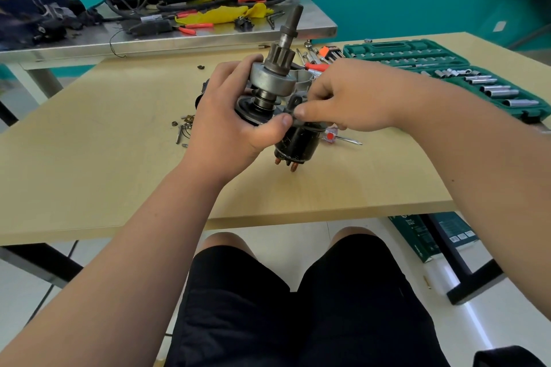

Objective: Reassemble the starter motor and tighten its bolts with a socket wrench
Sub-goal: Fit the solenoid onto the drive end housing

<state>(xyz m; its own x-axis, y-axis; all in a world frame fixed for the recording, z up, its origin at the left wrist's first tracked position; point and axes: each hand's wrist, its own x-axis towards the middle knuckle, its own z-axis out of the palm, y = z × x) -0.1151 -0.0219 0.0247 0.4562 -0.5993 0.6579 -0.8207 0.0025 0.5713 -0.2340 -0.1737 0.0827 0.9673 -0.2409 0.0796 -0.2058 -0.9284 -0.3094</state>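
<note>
I hold the starter motor [272,80] upright above the wooden table [119,158], its pinion gear and shaft pointing up. My left hand [229,122] grips the motor body from the left, thumb across the front. My right hand [343,98] pinches a small dark lever piece [293,104] beside the shaft. Below it hangs the black solenoid [298,143], with copper terminals at its bottom end. A silver housing part shows behind the gear, mostly hidden by my right hand.
An open green socket set [447,74] lies at the right of the table. Loose bolts and small parts [183,128] sit left of the motor. A red-handled screwdriver [343,138] lies under my right hand. A cluttered metal bench [167,33] stands behind.
</note>
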